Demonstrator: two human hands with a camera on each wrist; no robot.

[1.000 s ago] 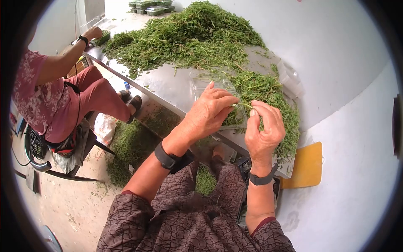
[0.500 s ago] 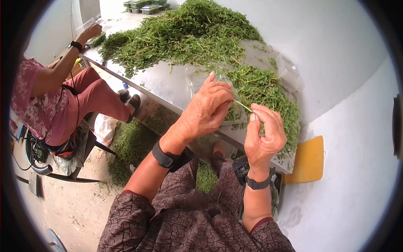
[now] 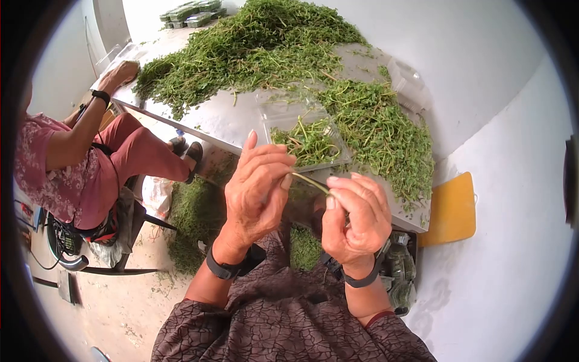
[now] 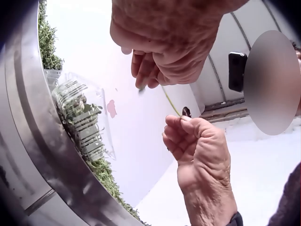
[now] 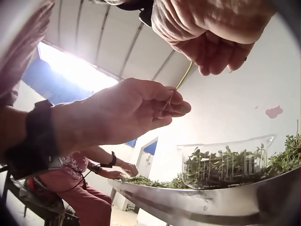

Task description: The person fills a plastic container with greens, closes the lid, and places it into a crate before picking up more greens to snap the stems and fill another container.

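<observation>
My left hand (image 3: 256, 187) and right hand (image 3: 357, 220) are raised in front of the table edge. Between them stretches one thin green stem (image 3: 310, 183), pinched at either end by thumb and fingertips. The stem (image 4: 173, 102) also shows in the left wrist view, its lower end at the right hand's (image 4: 200, 150) fingertips. Just beyond the hands, a clear plastic box (image 3: 345, 158) with its lid folded back holds loose leafy stems (image 3: 309, 140). In the right wrist view the left hand (image 5: 127, 110) grips the stem's lower end.
A large heap of greens (image 3: 259, 57) spreads over the metal table (image 3: 211, 117), with a smaller pile (image 3: 380, 127) at right. Filled boxes (image 3: 190, 15) are stacked at the back. Another person (image 3: 66, 151) sits at left. A yellow board (image 3: 452, 208) leans on the wall.
Both hands have moved left and lower in the head view, farther apart, with the stem still between them. The box of greens, earlier mostly covered by the left hand, now shows.
</observation>
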